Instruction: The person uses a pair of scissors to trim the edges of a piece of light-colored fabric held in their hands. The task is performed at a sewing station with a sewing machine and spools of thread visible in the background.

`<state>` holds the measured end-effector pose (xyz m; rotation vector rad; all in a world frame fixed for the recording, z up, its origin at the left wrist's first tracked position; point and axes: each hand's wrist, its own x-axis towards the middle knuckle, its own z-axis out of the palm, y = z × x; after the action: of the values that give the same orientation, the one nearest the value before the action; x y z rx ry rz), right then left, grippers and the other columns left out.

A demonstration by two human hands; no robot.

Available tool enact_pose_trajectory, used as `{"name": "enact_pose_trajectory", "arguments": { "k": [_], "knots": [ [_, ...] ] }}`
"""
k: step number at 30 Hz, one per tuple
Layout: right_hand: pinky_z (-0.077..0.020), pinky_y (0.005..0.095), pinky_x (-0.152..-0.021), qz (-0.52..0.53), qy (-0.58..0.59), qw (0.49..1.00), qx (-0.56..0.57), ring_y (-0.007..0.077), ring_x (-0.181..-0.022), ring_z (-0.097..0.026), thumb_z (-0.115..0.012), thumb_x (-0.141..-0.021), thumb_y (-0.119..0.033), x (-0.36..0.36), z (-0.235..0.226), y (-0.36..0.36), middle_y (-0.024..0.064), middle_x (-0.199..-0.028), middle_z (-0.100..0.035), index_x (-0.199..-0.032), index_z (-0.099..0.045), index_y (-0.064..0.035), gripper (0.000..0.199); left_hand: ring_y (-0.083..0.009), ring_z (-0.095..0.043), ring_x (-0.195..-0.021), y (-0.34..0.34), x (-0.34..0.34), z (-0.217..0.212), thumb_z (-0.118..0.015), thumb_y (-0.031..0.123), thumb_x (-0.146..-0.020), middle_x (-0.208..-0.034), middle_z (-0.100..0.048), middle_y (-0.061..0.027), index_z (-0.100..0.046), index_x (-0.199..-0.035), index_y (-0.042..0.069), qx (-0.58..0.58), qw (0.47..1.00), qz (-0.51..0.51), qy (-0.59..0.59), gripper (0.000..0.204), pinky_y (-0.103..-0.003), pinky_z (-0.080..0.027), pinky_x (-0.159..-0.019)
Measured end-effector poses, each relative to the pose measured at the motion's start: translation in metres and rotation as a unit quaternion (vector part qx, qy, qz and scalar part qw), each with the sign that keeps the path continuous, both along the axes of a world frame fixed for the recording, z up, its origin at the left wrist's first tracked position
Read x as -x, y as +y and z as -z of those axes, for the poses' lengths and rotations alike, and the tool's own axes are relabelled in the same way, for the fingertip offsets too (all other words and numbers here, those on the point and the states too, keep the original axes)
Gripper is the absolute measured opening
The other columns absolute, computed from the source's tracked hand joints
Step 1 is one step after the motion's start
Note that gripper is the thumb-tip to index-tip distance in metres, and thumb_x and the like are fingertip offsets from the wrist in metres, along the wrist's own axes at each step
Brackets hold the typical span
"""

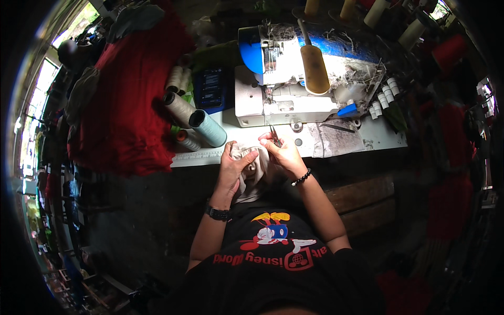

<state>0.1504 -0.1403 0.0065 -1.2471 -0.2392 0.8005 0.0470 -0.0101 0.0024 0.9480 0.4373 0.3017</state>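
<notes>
My left hand point(232, 167) is closed on a crumpled off-white cloth point(251, 191), its thumb pressed across the folds. The cloth hangs down from the fingers in front of my shirt, at the near edge of the white table. Beside it, my right hand point(286, 155) grips small thread snips point(274, 135), whose dark points stick up past the fingers toward the sewing machine point(286, 111). This hand is right at the cloth; whether its lower fingers also hold the fabric is hidden.
A light blue thread cone point(208, 128) and a grey cone point(178, 109) stand left of my hands, near a phone point(211, 86). Red fabric point(128, 105) is heaped farther left. A stained cloth point(338, 139) lies right of the machine's front, with small white spools point(388, 93) beyond.
</notes>
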Motion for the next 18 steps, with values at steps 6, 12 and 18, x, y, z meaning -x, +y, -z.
{"name": "enact_pose_trajectory", "arguments": {
  "k": [6,12,18],
  "knots": [
    [-0.0454,0.0264,-0.068,0.124,-0.253,0.959,0.039,0.0129,-0.073,-0.055,-0.066,-0.086,-0.015,-0.005,0.029,0.010,0.0068,-0.080,-0.062,-0.104,-0.062,0.0003,0.024,-0.0134,-0.061,-0.090,-0.002,0.000,0.005,-0.068,-0.005,-0.079,-0.099,-0.061,-0.0058,-0.048,-0.108,0.006,0.007,0.999,-0.035,-0.016,0.037,-0.026,-0.049,-0.082],
    [-0.0499,0.0354,-0.077,0.120,-0.413,0.893,0.133,0.0304,-0.086,-0.064,-0.061,-0.087,-0.017,0.028,-0.006,-0.005,0.0196,-0.096,-0.064,-0.119,-0.057,-0.0001,0.037,-0.0151,-0.061,-0.093,0.002,0.001,0.012,-0.068,-0.006,-0.078,-0.101,-0.059,-0.0063,-0.044,-0.109,0.008,0.055,0.995,-0.078,-0.010,0.042,-0.028,-0.050,-0.083],
    [-0.0510,0.0357,-0.067,0.082,-0.477,0.858,0.171,0.0308,-0.076,-0.063,-0.064,-0.085,-0.018,0.044,-0.007,-0.003,0.0189,-0.092,-0.062,-0.117,-0.056,0.0026,0.039,-0.0148,-0.060,-0.092,0.002,0.002,0.013,-0.066,-0.007,-0.078,-0.101,-0.057,-0.0054,-0.043,-0.108,0.009,0.079,0.992,-0.095,-0.022,0.041,-0.029,-0.050,-0.083]
  ]
}}
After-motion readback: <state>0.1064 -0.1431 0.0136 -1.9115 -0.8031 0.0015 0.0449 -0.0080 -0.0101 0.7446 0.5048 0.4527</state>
